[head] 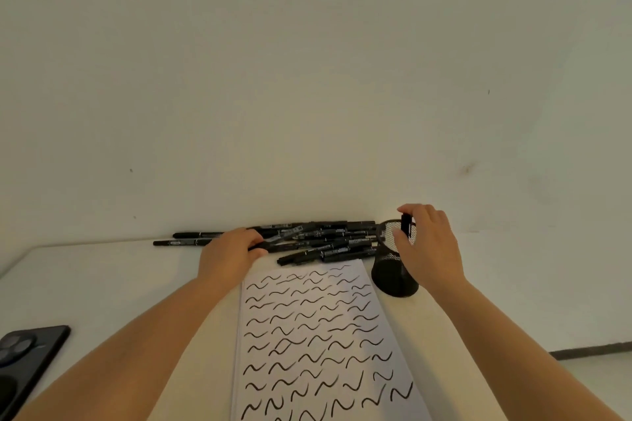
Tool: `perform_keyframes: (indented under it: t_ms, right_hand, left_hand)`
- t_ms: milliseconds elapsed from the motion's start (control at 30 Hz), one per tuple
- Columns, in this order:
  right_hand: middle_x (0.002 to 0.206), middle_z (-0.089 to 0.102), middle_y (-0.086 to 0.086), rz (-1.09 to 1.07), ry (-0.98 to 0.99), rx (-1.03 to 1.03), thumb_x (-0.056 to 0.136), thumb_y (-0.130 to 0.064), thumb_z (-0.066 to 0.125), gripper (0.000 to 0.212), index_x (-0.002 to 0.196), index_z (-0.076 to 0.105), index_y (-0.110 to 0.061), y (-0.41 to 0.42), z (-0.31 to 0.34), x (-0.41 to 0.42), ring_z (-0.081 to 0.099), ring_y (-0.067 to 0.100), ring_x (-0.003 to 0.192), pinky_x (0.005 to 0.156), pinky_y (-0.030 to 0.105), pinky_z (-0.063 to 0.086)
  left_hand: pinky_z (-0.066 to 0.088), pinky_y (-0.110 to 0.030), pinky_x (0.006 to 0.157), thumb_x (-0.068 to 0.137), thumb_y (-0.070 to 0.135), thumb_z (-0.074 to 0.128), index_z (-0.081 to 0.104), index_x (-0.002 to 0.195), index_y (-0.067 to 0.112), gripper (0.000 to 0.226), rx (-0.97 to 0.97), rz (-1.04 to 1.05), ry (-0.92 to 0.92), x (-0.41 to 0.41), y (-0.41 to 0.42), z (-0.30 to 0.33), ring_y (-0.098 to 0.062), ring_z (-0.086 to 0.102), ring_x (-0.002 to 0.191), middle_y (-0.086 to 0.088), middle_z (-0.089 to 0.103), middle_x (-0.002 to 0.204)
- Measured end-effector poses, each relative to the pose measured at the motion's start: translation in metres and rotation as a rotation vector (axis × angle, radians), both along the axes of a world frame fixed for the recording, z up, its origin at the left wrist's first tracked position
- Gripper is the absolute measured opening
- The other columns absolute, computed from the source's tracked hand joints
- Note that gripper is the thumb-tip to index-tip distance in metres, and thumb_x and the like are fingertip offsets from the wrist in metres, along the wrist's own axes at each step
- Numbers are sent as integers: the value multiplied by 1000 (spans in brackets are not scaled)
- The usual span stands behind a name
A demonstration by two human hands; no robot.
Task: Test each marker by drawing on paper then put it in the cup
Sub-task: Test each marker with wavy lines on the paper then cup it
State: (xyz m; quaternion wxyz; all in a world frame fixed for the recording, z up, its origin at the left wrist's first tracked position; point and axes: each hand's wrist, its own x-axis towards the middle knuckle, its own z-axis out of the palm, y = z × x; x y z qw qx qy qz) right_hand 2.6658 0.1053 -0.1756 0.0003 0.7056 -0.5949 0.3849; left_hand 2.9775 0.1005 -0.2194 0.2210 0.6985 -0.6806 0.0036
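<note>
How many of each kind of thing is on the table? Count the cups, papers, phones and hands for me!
Mesh cup: 1
Sheet of paper covered in squiggles: 1
Phone: 1
Hands: 2, the left hand on the pile of markers, the right hand holding a marker over the cup
Markers: 1 held, plus a pile too overlapped to count
Total without the pile: 6

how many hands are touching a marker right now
2. The left hand grips a marker in the pile of markers along the wall. The right hand pinches another marker upright over the mesh cup.
</note>
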Motion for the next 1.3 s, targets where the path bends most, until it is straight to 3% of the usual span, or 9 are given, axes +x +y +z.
perform_keyframes:
  t_ms: [100, 200, 367, 467, 667, 900, 1033, 1167, 1300]
  right_hand:
    - [113, 57, 7, -28, 55, -89, 82, -13, 62, 32, 113, 57, -11, 10, 6, 6, 44, 26, 107, 86, 35, 39]
    - [111, 57, 3, -2, -9, -72, 83, -15, 60, 26, 109, 59, -13, 26, 8, 16, 41, 21, 108, 84, 26, 33]
    - [98, 61, -12, 203, -356, 199, 86, -25, 58, 14, 100, 60, -28, 72, 3, 37, 54, 2, 94, 81, 20, 42]
    - [92, 61, -17, 373, -429, 363, 85, -29, 60, 17, 101, 57, -33, 105, -4, 52, 54, -11, 83, 65, 8, 41]
    - [68, 64, -6, 415, -678, 502, 89, -34, 53, 12, 88, 62, -27, 147, -32, 74, 54, 0, 60, 61, 18, 42]
    - [53, 64, -9, 247, -792, 468, 91, -36, 46, 29, 77, 63, -18, 178, -59, 86, 53, 0, 48, 50, 12, 41]
    - [45, 57, -8, 212, -809, 484, 92, -36, 45, 37, 70, 58, -9, 182, -60, 87, 47, 2, 45, 56, 26, 41]
    - [43, 52, -9, 232, -837, 477, 92, -34, 46, 38, 71, 59, -5, 185, -56, 87, 43, 3, 44, 59, 29, 41]
    - [41, 48, -9, 313, -905, 457, 94, -29, 44, 32, 69, 60, -15, 187, -56, 82, 42, 2, 43, 51, 16, 39]
  left_hand:
    - [47, -28, 70, 84, 45, 58, 62, 101, 33, 22, -21, -37, 54, -16, 19, 17, -10, 59, 89, 13, 67, 97]
    - [49, -28, 71, 82, 45, 60, 63, 98, 34, 19, -42, -81, 157, -34, 45, 34, -5, 60, 86, 17, 67, 91]
    - [49, -21, 73, 78, 45, 64, 64, 99, 35, 24, -60, -135, 337, -57, 98, 40, 6, 58, 78, 24, 60, 80]
    - [48, -17, 71, 77, 43, 65, 66, 96, 36, 20, -21, -158, 404, -65, 128, 31, 9, 59, 77, 24, 63, 78]
    - [48, -16, 68, 75, 41, 68, 67, 90, 41, 15, 56, -184, 475, -71, 177, 3, 12, 58, 76, 26, 65, 74]
    - [46, -26, 66, 80, 48, 60, 66, 92, 39, 16, 38, -200, 312, -80, 214, -9, -4, 57, 68, 12, 67, 76]
    - [45, -28, 67, 89, 45, 48, 64, 91, 29, 23, 50, -249, 176, -85, 224, -8, -10, 58, 68, 6, 66, 75]
    - [42, -10, 60, 89, 33, 52, 66, 74, 31, 20, 193, -252, 437, -87, 230, -1, 0, 60, 61, 12, 64, 62]
    - [41, -10, 54, 89, 28, 54, 65, 67, 35, 26, 430, -293, 651, -82, 225, 9, 1, 58, 54, 15, 63, 56]
